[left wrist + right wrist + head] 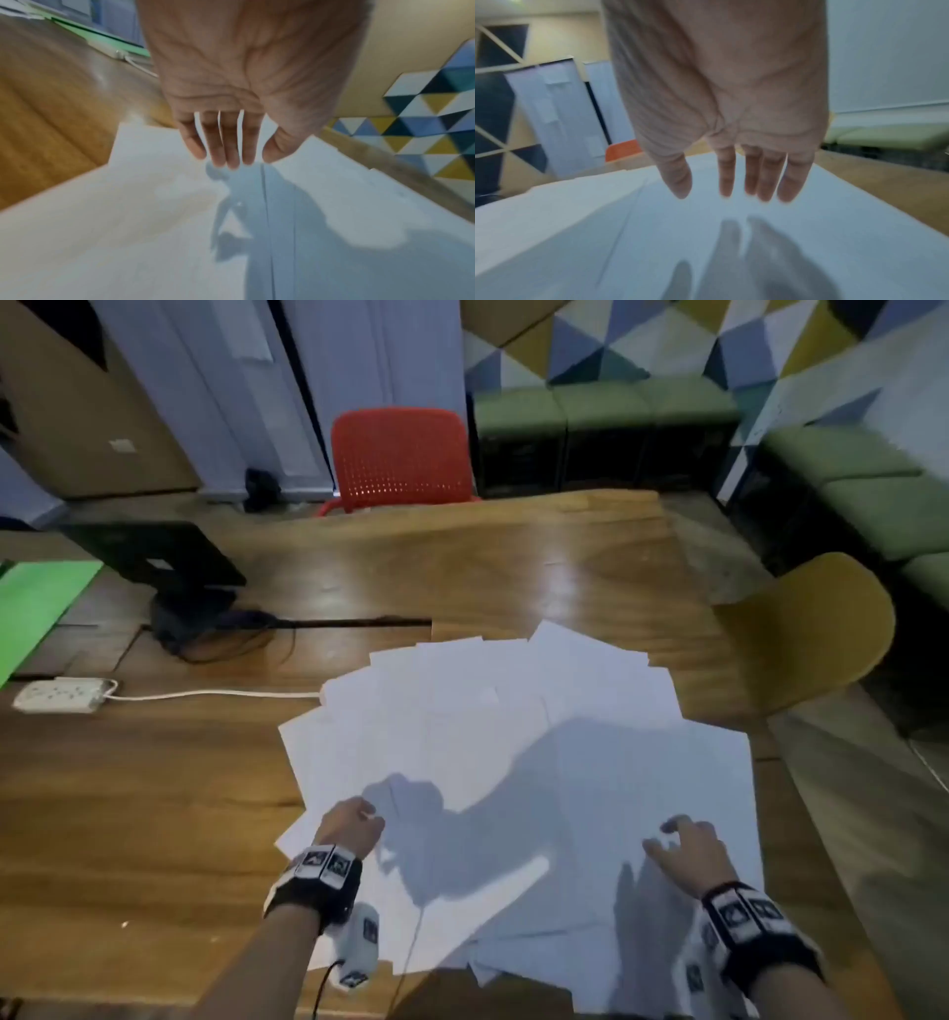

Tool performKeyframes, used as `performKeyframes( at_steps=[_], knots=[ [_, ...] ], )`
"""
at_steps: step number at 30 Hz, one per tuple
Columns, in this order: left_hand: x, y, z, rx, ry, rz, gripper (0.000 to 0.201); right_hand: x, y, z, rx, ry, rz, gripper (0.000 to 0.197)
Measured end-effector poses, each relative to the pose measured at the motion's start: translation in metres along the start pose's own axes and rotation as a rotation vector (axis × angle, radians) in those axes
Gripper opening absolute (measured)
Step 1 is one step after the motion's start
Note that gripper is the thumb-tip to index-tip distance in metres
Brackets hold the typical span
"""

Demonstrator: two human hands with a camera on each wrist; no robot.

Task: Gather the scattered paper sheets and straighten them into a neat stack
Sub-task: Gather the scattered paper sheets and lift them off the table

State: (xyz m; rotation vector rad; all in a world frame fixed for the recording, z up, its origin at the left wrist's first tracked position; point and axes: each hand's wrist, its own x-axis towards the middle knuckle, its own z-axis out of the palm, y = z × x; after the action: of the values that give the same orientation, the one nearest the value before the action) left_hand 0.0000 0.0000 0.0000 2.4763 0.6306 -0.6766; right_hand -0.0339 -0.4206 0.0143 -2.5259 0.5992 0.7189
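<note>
Several white paper sheets [513, 742] lie fanned and overlapping on the wooden table [154, 814], near its right front part. My left hand [354, 824] hovers over the sheets' left edge with straight fingers [228, 150] pointing down, just above the paper [128, 233]. My right hand [683, 845] is spread over the sheets at the right; its fingers [765, 178] hang relaxed a little above the paper [603, 233], casting shadows. Neither hand holds anything.
A white power strip [56, 694] with its cable lies at the left, behind it a black monitor stand [169, 577] and a green sheet [36, 603]. A red chair [400, 459] stands at the far side, a yellow chair [821, 629] at the right edge.
</note>
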Motion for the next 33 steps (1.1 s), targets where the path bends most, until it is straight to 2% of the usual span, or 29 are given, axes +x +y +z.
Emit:
performKeyframes(
  at_steps=[3,7,11,16,19,22,24,27,30,33],
  knots=[
    [0.011,0.015,0.006,0.000,0.097,-0.172,0.055,0.022,-0.009,-0.011,0.101,0.140,0.210,0.065],
    [0.013,0.018,0.021,0.040,0.189,-0.334,0.102,0.043,0.000,-0.016,0.219,0.154,0.446,0.102],
    [0.018,0.022,0.026,-0.015,0.233,-0.345,0.113,0.057,0.012,-0.016,0.166,0.182,0.497,0.122],
    [0.019,0.038,0.035,-0.044,0.259,-0.275,0.111,0.063,-0.002,-0.011,0.169,0.245,0.517,0.118],
    [0.024,0.049,0.032,-0.067,0.250,-0.348,0.109,0.059,-0.009,-0.016,0.094,0.222,0.538,0.110],
    [0.033,0.042,0.018,-0.044,0.268,-0.448,0.092,0.058,-0.002,-0.018,0.124,0.217,0.556,0.111],
    [0.036,0.034,0.008,-0.054,0.289,-0.476,0.088,0.060,0.004,-0.018,0.154,0.248,0.539,0.112],
    [0.041,0.020,-0.001,-0.035,0.262,-0.467,0.102,0.061,-0.001,-0.019,0.202,0.219,0.521,0.110],
    [0.059,-0.004,0.004,-0.059,0.244,-0.477,0.127,0.059,-0.014,-0.015,0.228,0.194,0.493,0.107],
    [0.098,-0.038,0.025,-0.087,0.254,-0.436,0.125,0.055,-0.028,-0.009,0.161,0.177,0.492,0.111]
  ],
)
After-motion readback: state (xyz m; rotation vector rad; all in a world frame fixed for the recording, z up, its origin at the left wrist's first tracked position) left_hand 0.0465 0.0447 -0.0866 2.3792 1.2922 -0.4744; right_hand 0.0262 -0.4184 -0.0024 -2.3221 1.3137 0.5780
